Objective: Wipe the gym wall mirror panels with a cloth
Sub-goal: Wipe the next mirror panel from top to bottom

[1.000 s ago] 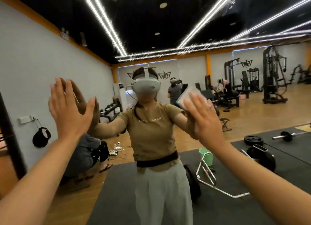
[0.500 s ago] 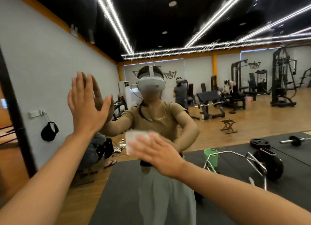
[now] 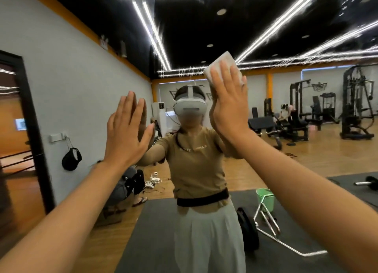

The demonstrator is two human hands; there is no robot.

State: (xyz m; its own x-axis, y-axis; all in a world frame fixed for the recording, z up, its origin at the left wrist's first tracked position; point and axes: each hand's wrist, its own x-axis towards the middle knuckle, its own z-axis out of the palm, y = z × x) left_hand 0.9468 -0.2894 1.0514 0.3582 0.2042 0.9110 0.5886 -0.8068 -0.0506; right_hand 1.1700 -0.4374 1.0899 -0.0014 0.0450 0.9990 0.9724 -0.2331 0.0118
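Note:
The wall mirror [image 3: 86, 93] fills nearly the whole view and reflects me and the gym behind. My left hand [image 3: 126, 129] lies flat on the glass at head height, fingers straight and pointing up, meeting its own reflection. My right hand [image 3: 228, 103] is higher and to the right, pressing a folded white cloth [image 3: 222, 63] against the mirror with straight fingers. The cloth's top edge sticks out above my fingertips; the rest is hidden under my palm.
A black vertical frame [image 3: 32, 133] stands at the left of the mirror. Reflected behind me are a green bucket [image 3: 266, 199], a weight plate [image 3: 248, 229] with a chrome bar frame on a dark mat, weight machines [image 3: 357, 103] and other people.
My right hand swept the cloth down to waist height in the middle, then up to above head height on the right. My left hand stayed flat on the glass.

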